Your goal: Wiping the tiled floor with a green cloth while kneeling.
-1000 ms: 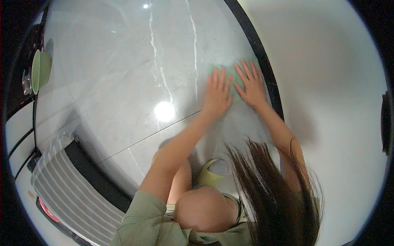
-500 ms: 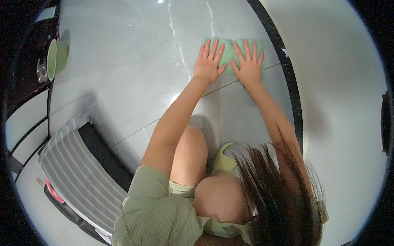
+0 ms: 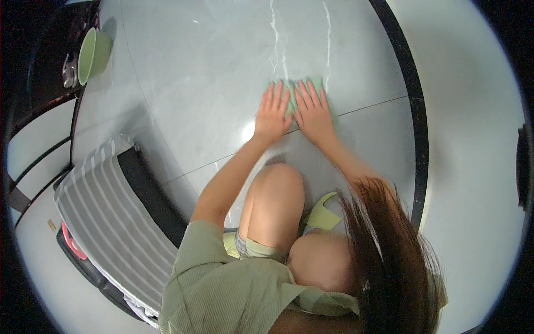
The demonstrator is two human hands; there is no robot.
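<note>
A light green cloth [image 3: 317,82] lies on the grey marble-look floor tiles, mostly covered by my two hands. My left hand [image 3: 272,117] rests palm down over its left part, fingers straight and pointing away from me. Beside it, my right hand [image 3: 315,118] presses flat on the right part, its fingers slightly spread. The two thumbs are close together, with a strip of cloth showing between them. Both arms reach forward past my bent knees.
A green bucket [image 3: 94,55] stands at the far left by a dark panel. A grey-striped covered piece [image 3: 122,217] is on the left. A black border strip [image 3: 416,111] runs along the white wall [image 3: 473,167] at right. A yellow-green slipper [image 3: 324,214] shows by my knee.
Both hands and the cloth have slid left across the floor, away from the black border and onto the white veins. The hands are closer together, and the view has shifted left.
</note>
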